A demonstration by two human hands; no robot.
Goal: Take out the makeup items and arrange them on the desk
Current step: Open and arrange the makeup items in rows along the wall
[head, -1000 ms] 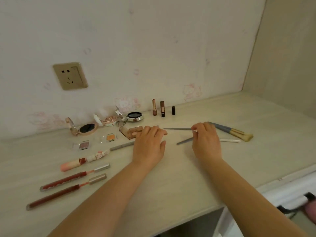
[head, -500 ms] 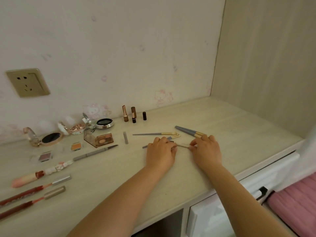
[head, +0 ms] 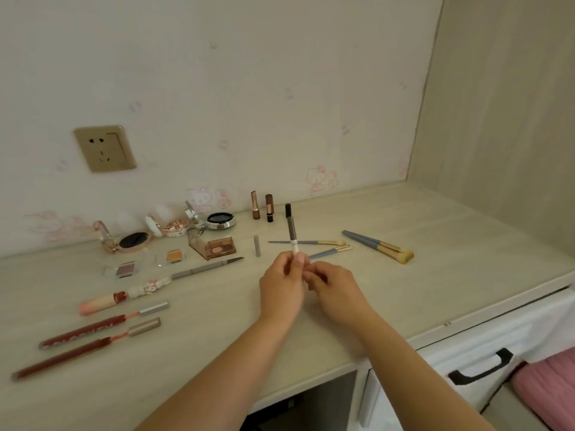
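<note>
Grey and white, the slim pencil stands nearly upright above the desk, your left hand pinching its lower end, your right hand touching beside, fingers curled.

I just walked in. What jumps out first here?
Both hands meet mid-desk, the left hand pinching a grey-and-white makeup pen upright, the right hand at its lower end. Left of them lie two long red lip gloss tubes; three small lipsticks stand by the wall.
</note>
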